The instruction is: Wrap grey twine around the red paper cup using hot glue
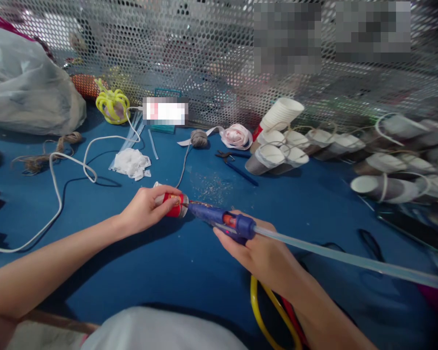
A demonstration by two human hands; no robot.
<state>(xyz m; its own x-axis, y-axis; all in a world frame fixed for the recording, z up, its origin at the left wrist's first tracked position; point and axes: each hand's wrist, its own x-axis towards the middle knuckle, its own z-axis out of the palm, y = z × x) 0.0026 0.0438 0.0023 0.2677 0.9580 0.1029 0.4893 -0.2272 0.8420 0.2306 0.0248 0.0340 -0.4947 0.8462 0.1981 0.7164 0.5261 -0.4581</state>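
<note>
My left hand (146, 206) is closed around a small red and white paper cup (175, 206) lying on its side just over the blue table. My right hand (255, 243) grips a blue hot glue gun (219, 217), its nozzle at the cup's end nearest it; whether the tip touches cannot be made out. A long clear glue stick (336, 250) sticks out of the gun's back toward the right. Grey cord (183, 167) runs from a small ball (199, 138) down to the cup.
Pliers (237, 165) lie beyond the gun. Cord-handled cups (273, 155) and a white cup stack (282, 114) stand back right. White scraps (131, 163), a white cable (60, 194), brown twine (58, 148) and a plastic bag (29, 87) are left. Perforated metal mesh (211, 63) rises behind.
</note>
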